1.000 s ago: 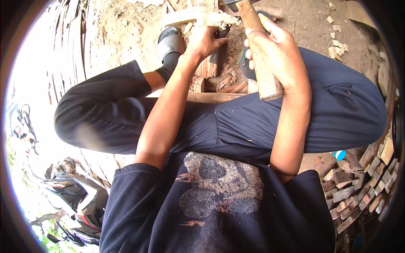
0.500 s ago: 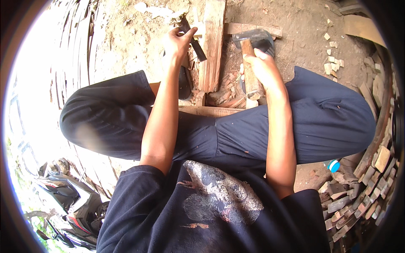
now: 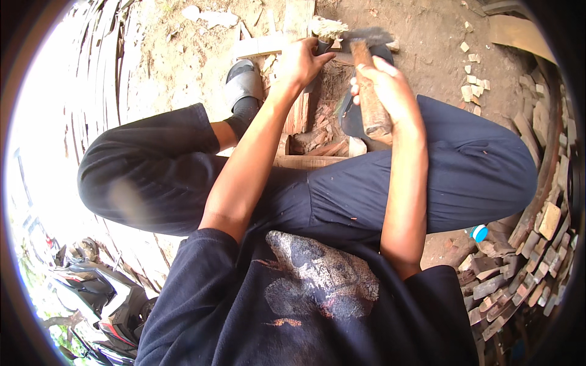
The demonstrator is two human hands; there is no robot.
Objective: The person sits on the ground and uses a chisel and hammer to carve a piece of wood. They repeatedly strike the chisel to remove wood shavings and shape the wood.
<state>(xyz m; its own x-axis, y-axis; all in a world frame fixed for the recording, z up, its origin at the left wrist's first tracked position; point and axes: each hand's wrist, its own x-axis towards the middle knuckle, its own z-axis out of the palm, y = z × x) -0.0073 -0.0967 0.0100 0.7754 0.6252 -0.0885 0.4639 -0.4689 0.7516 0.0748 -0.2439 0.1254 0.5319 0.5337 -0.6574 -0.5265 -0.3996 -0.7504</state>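
My left hand (image 3: 299, 64) is closed on a dark chisel-like tool (image 3: 325, 45) with a pale, frayed top, held over a wooden board (image 3: 298, 113) on the ground between my feet. My right hand (image 3: 390, 91) grips the wooden handle (image 3: 373, 113) of a hammer. Its dark, motion-blurred head (image 3: 372, 33) is just right of the frayed top; I cannot tell whether they touch. The tool's lower part is hidden by my left hand.
Sandals (image 3: 243, 85) are on my feet, beside short crosspieces (image 3: 253, 46) and chips. A wooden beam (image 3: 287, 160) lies before my lap. Stacked wood blocks (image 3: 537, 256) and a blue-capped item (image 3: 479, 233) are at right; a parked motorbike (image 3: 104, 293) is at lower left.
Half a second ago my left hand and the dark tool were left of the board; they have moved right, back over it. The hammer head has moved forward, away from my body.
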